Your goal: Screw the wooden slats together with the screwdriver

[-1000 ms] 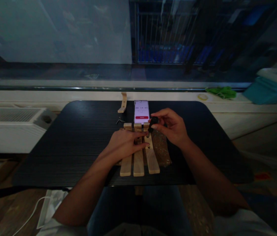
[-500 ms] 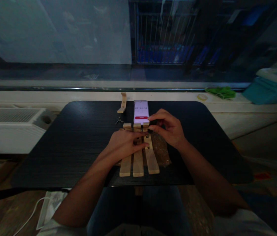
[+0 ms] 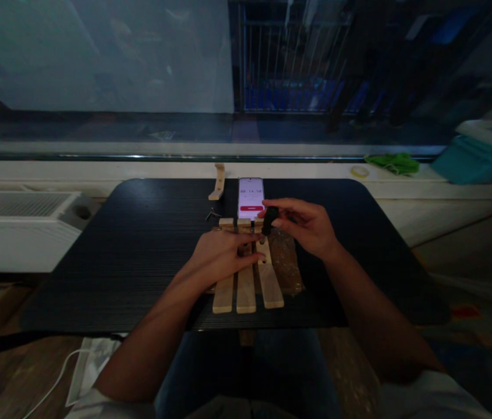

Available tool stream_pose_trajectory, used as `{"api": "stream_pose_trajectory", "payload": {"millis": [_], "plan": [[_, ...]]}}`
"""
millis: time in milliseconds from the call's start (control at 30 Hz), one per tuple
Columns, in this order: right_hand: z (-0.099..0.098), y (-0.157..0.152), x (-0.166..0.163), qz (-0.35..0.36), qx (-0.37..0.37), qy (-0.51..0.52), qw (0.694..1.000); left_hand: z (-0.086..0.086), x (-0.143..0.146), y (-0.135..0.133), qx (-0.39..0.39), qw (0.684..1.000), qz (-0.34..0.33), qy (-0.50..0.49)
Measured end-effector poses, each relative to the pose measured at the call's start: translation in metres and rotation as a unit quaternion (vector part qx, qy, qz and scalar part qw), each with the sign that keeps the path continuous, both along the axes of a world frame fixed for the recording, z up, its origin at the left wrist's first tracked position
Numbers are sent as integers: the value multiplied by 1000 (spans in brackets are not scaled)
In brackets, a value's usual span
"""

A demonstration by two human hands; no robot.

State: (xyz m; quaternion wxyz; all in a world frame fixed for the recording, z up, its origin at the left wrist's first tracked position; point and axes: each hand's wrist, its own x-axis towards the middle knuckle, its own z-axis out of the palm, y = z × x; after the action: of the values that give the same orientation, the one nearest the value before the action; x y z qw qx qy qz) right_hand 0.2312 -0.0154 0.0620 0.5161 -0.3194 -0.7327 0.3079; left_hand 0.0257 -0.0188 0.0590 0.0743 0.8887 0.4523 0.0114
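Three pale wooden slats (image 3: pixel 246 288) lie side by side on the black table (image 3: pixel 149 244), joined by a crosspiece at their far end. My left hand (image 3: pixel 222 256) lies flat on the slats with fingers stretched out, pressing them down. My right hand (image 3: pixel 307 227) pinches a small black-handled tool (image 3: pixel 269 218), its tip down at the far end of the right slat. A lit phone (image 3: pixel 251 198) showing a timer lies just beyond the slats.
A loose wooden piece (image 3: pixel 218 183) and small dark screws (image 3: pixel 212 215) lie left of the phone. A clear plastic bag (image 3: pixel 287 265) sits right of the slats. A white sill behind holds green cloth (image 3: pixel 394 163) and a teal bin (image 3: pixel 477 157). A radiator (image 3: pixel 18 224) stands at left.
My right hand dipped over the slat's far end, hiding the tool, then rose again with the black handle showing. The left hand stayed flat on the slats.
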Motion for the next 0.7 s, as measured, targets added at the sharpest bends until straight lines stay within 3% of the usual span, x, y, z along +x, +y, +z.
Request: {"api": "stream_pose_trajectory", "payload": {"millis": [433, 700], "plan": [[-8, 5, -9, -50, -2, 81, 995, 2, 1, -1, -2, 1000, 6, 4], [-6, 4, -9, -32, 37, 40, 998, 0, 0, 1, -1, 1000, 0, -1]]}}
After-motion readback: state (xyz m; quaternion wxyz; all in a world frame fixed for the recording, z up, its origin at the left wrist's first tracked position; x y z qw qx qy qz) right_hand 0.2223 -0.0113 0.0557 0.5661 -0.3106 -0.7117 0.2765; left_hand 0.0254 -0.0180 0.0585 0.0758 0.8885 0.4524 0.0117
